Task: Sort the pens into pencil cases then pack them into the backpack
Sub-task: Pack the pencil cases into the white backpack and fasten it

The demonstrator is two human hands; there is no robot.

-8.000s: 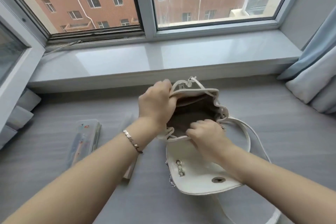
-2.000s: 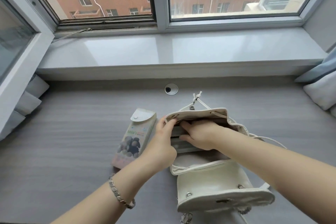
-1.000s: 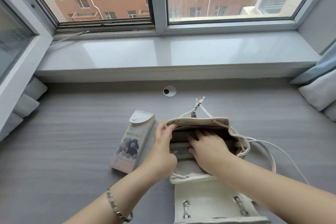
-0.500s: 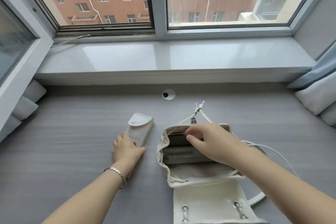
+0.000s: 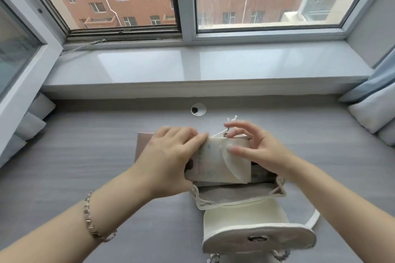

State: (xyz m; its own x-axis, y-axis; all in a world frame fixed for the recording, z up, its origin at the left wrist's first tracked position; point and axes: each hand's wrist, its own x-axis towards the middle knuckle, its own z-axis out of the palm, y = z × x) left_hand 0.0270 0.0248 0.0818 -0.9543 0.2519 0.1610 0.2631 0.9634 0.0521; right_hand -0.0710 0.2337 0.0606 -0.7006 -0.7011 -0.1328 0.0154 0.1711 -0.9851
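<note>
The person leans over a grey wood-grain surface (image 5: 85, 156) under the window. Their left hand (image 5: 171, 160) grips a pale, flat pencil case with a rounded flap (image 5: 220, 162), its fingers (image 5: 192, 134) curled over the far edge and the thumb underneath. The pencil case lies crosswise in the air, its flap end over the open mouth of a small white leather backpack (image 5: 241, 218) and its pinkish other end sticking out past the left hand. The right hand (image 5: 263, 151) is loose and spread: the thumb lies on the flap while the other fingers (image 5: 237, 125) reach out near the backpack's white drawstring (image 5: 232, 117), holding nothing that I can make out. The backpack lies on its back on the surface, mouth gaping toward the window, grey lining showing, and its front flap with 1 metal snap hangs toward the person. A metal link bracelet (image 5: 92, 220) sits on the left wrist. Behind the hands, a round cable grommet (image 5: 198, 109) is set in the surface, below the glossy grey windowsill (image 5: 192, 66).
</note>
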